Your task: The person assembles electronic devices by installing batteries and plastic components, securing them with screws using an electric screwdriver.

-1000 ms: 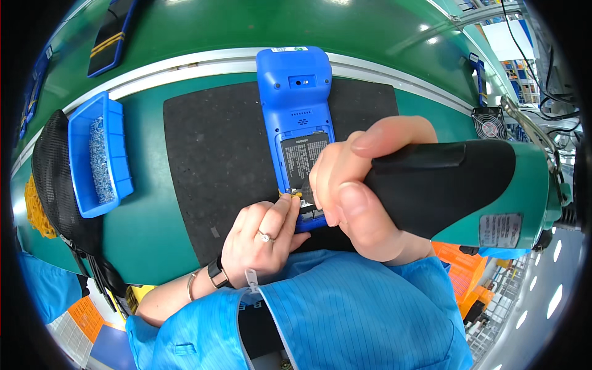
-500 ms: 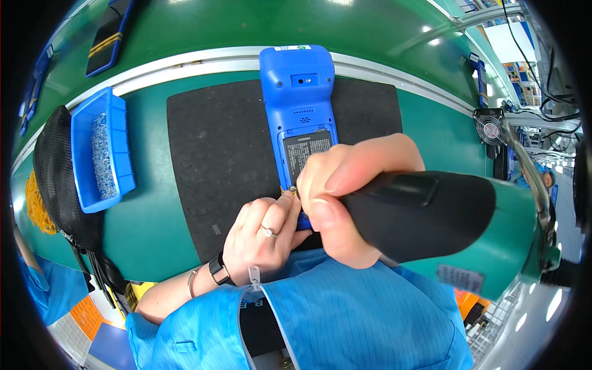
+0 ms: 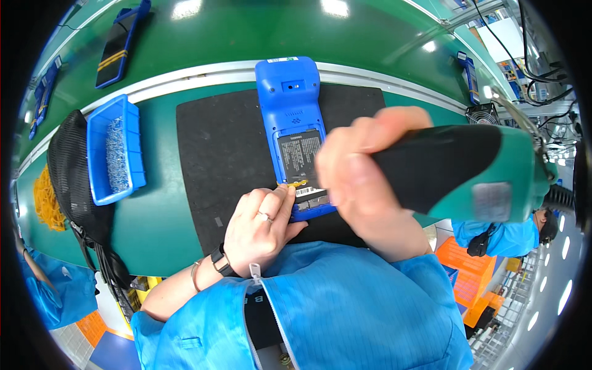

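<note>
A blue handheld terminal [image 3: 288, 92] lies face down, its back recess uncovered and a dark labelled battery [image 3: 298, 154] inside. My left hand [image 3: 259, 221] is closed at the terminal's lower left edge, fingertips pressed there. From those fingertips a thin yellow strip [image 3: 301, 183], like a rubber band, reaches across the battery's lower part. My right hand [image 3: 364, 169], blurred by motion, wraps round a green and black electric screwdriver [image 3: 456, 166] to the right of the terminal. The hand hides the tool's tip.
Beneath the terminal is a black mat [image 3: 213, 160] on the green bench. To the left stand a blue bin [image 3: 137, 154] of small screws, a black mesh bag [image 3: 77, 166] and yellow rubber bands [image 3: 48, 200]. Another banded terminal [image 3: 117, 49] lies beyond the white rail [image 3: 203, 75].
My right hand and the electric screwdriver have moved right, away from the terminal's lower part, uncovering more of the battery and the yellow strip. My left hand stays at the terminal's edge.
</note>
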The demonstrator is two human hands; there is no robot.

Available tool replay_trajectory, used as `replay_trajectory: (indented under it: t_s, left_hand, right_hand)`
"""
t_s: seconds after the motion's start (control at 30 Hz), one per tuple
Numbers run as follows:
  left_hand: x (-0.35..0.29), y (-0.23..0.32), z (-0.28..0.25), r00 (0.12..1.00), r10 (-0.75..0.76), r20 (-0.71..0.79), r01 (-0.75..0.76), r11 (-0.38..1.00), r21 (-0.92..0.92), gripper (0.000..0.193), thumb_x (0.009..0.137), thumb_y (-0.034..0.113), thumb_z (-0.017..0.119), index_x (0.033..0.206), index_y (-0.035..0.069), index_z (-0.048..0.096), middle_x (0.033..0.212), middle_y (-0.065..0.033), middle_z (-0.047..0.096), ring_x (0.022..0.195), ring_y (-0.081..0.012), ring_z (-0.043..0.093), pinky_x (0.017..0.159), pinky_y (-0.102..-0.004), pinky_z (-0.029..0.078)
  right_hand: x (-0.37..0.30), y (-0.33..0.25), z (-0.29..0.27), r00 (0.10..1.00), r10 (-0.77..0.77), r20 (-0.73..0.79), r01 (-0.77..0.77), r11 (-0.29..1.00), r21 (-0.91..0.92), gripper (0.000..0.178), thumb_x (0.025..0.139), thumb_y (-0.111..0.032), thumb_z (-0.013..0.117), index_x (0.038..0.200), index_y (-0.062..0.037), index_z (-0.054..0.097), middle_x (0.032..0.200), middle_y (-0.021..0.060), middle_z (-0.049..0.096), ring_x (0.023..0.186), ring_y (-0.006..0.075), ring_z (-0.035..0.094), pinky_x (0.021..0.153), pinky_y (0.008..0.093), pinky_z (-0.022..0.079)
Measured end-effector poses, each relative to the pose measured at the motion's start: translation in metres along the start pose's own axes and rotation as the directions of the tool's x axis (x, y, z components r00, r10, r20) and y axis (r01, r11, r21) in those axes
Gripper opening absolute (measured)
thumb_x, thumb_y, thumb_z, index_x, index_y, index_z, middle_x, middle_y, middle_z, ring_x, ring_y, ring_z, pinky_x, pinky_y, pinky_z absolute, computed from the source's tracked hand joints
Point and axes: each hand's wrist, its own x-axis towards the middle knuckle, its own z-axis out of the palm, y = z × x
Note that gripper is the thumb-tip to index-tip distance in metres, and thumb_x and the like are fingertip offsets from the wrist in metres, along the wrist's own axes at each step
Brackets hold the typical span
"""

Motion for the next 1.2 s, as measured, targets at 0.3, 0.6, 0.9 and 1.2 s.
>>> replay_trajectory:
  t_s: [0.3, 0.6, 0.9, 1.2]
  left_hand:
    - [-0.006, -0.003, -0.002, 0.993, 0.015, -0.118, -0.038, 0.979, -0.198, 0.041, 0.066, 0.018, 0.073, 0.098, -0.003, 0.057, 0.087, -0.0115, 0.054, 0.078, -0.0269, 0.054, 0.065, -0.0379, 0.044]
    - [0.038, -0.072, -0.008, 0.890, -0.285, -0.356, 0.207, 0.948, -0.241, 0.016, 0.074, 0.008, 0.063, 0.087, 0.001, 0.058, 0.085, -0.0104, 0.051, 0.082, -0.0275, 0.053, 0.070, -0.0374, 0.047]
    - [0.042, -0.085, 0.000, 0.855, -0.424, -0.299, 0.273, 0.858, -0.436, 0.018, 0.074, 0.004, 0.060, 0.091, 0.000, 0.054, 0.085, -0.0119, 0.050, 0.080, -0.0285, 0.055, 0.070, -0.0384, 0.047]
    - [0.039, -0.082, 0.003, 0.851, -0.428, -0.303, 0.275, 0.856, -0.438, 0.009, 0.069, 0.000, 0.056, 0.078, 0.000, 0.054, 0.086, -0.0134, 0.051, 0.084, -0.0290, 0.052, 0.071, -0.0388, 0.044]
  right_hand:
    - [-0.082, 0.033, -0.131, 0.756, 0.172, -0.632, -0.463, 0.823, -0.330, 0.041, 0.086, -0.004, 0.057, 0.127, -0.0032, 0.049, 0.077, -0.0024, 0.049, 0.049, 0.0022, 0.031, 0.044, 0.0181, 0.023]
    - [-0.087, 0.026, -0.065, 0.977, -0.097, -0.189, -0.175, 0.134, -0.975, 0.065, 0.080, -0.030, 0.071, 0.127, 0.0048, 0.043, 0.122, 0.0263, 0.046, 0.106, 0.0388, 0.051, 0.088, 0.0476, 0.043]
    - [-0.110, 0.150, -0.001, 0.774, 0.357, -0.523, -0.598, 0.685, -0.416, 0.056, 0.088, -0.026, 0.057, 0.137, -0.0061, 0.038, 0.137, 0.0158, 0.041, 0.120, 0.0246, 0.043, 0.097, 0.0375, 0.038]
    - [-0.107, 0.073, 0.035, 0.966, 0.065, -0.249, -0.235, 0.617, -0.751, 0.063, 0.086, -0.016, 0.062, 0.139, 0.0007, 0.032, 0.135, 0.0249, 0.038, 0.096, 0.0337, 0.060, 0.082, 0.0419, 0.050]
